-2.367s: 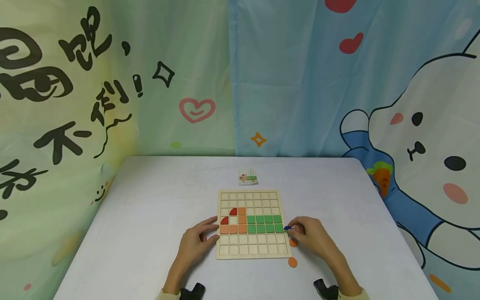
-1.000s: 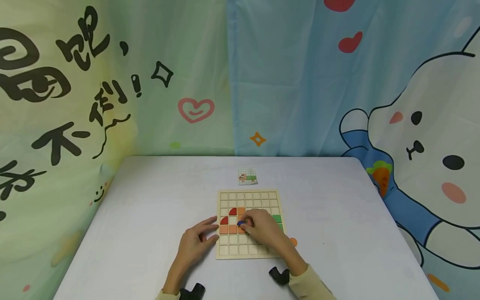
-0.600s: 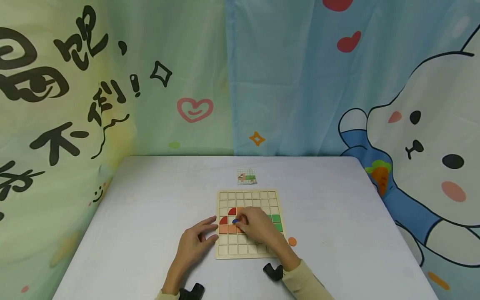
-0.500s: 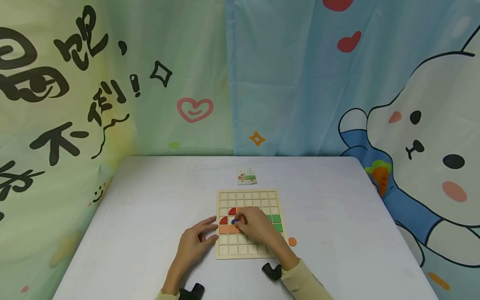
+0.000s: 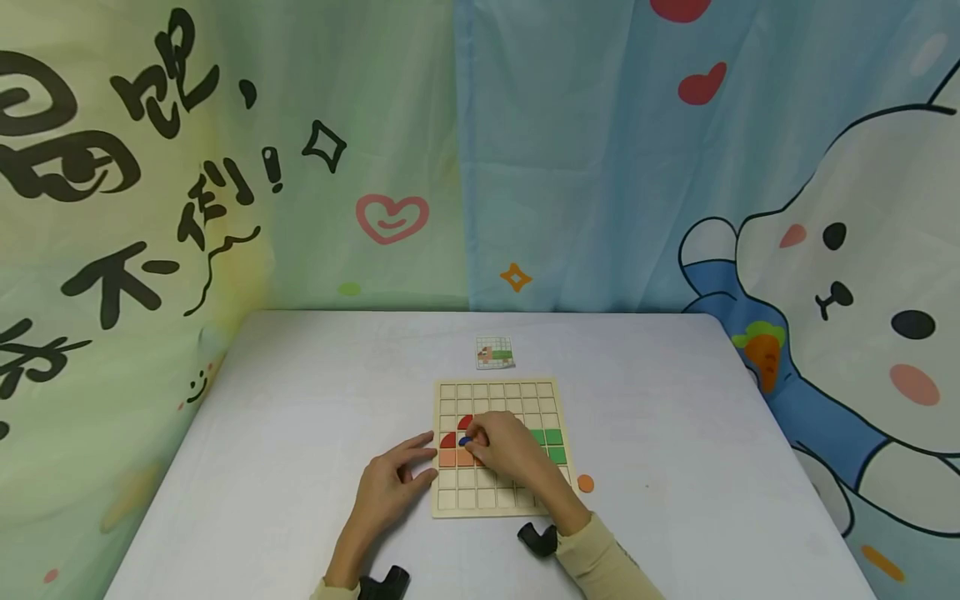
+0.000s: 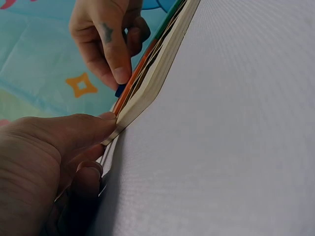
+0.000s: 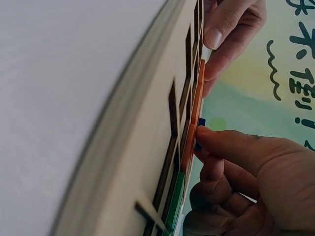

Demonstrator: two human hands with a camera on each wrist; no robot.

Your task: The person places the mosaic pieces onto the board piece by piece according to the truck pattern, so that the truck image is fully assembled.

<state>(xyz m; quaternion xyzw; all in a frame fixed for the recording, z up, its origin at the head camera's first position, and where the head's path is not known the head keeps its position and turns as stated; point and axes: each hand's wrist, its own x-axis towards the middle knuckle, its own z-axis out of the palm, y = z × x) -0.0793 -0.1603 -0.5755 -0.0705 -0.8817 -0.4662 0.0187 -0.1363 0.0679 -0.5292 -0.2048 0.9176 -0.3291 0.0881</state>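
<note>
My right hand (image 5: pixel 510 450) pinches a small dark-blue piece (image 5: pixel 465 441) between thumb and fingers over the left part of a wooden grid board (image 5: pixel 498 391). In the right wrist view the blue piece (image 7: pixel 202 121) shows right at the board's surface, beside an orange tile (image 7: pixel 188 147). Red quarter-round tiles (image 5: pixel 447 441) lie around that cell, and green square tiles (image 5: pixel 553 437) show to the right; the hand hides the tiles between. My left hand (image 5: pixel 393 483) rests at the board's left edge, its thumb (image 6: pixel 93 125) touching the rim and its fingers extended.
Behind the board lies a small picture card (image 5: pixel 494 352) with a coloured grid pattern. An orange disc (image 5: pixel 586 483) is on the white table (image 5: pixel 300 375) just off the board's right edge. Patterned curtains (image 5: pixel 555 167) hang behind the table.
From the board's right side, my right hand has carried the blue piece left across the board to a cell between the red and orange tiles. The left hand has stayed in place.
</note>
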